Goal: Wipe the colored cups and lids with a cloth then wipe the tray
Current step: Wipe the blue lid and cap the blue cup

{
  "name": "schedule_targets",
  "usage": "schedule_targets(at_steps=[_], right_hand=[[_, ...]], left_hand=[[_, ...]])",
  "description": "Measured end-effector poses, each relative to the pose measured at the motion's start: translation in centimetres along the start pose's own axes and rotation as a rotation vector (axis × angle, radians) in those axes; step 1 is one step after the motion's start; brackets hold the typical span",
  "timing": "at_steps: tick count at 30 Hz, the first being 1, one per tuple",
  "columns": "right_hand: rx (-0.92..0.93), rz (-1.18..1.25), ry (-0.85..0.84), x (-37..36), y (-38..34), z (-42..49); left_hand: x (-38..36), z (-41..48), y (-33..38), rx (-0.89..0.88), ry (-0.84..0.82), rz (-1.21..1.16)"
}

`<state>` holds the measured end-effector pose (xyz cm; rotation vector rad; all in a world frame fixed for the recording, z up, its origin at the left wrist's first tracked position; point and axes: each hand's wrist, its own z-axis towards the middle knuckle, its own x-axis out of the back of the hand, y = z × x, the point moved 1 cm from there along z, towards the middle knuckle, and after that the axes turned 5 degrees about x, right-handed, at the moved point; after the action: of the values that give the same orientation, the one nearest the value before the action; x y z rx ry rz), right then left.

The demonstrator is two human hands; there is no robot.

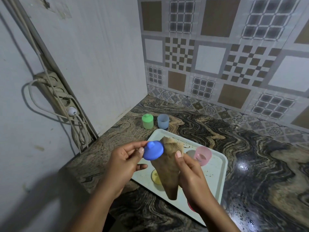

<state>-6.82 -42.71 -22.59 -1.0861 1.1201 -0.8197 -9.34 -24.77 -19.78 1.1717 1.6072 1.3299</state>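
Note:
My left hand (pixel 124 162) pinches a blue lid (pixel 153 152) by its rim, held above the tray. My right hand (pixel 190 180) grips a brown cloth (pixel 170 166) that hangs down and touches the lid's right edge. Below them lies a white tray (pixel 215 174) speckled with dirt. On the tray stand an open pink cup (pixel 202 155) and a yellow cup (pixel 155 177), partly hidden by the cloth. A red piece (pixel 190 206) peeks out under my right wrist. Behind the tray on the counter stand a green cup with its lid on (pixel 147 121) and an open blue cup (pixel 163 121).
The marbled counter (pixel 250 156) runs to a patterned tile wall at the back and right. A white panel closes the left side. A power strip with cables (pixel 61 96) hangs on the left wall beyond the counter's edge.

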Motion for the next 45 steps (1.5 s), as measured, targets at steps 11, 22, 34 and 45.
schedule_targets(at_steps=[11, 22, 34, 45], right_hand=[[0.013, -0.075, 0.033, -0.2, -1.5, 3.3], [-0.009, -0.568, 0.17, 2.5, 1.2, 18.6], [-0.064, -0.601, 0.193, 6.1, 5.5, 25.9], [-0.083, -0.579, 0.218, 6.6, 6.8, 27.1]], left_hand=[[-0.7, 4.8, -0.8, -0.228, 0.178, 0.337], [-4.7, 19.0, -0.6, -0.426, 0.334, 0.698], [-8.4, 29.7, -6.2, -0.369, 0.299, 1.075], [-9.0, 30.7, -7.9, -0.318, 0.205, 1.236]])
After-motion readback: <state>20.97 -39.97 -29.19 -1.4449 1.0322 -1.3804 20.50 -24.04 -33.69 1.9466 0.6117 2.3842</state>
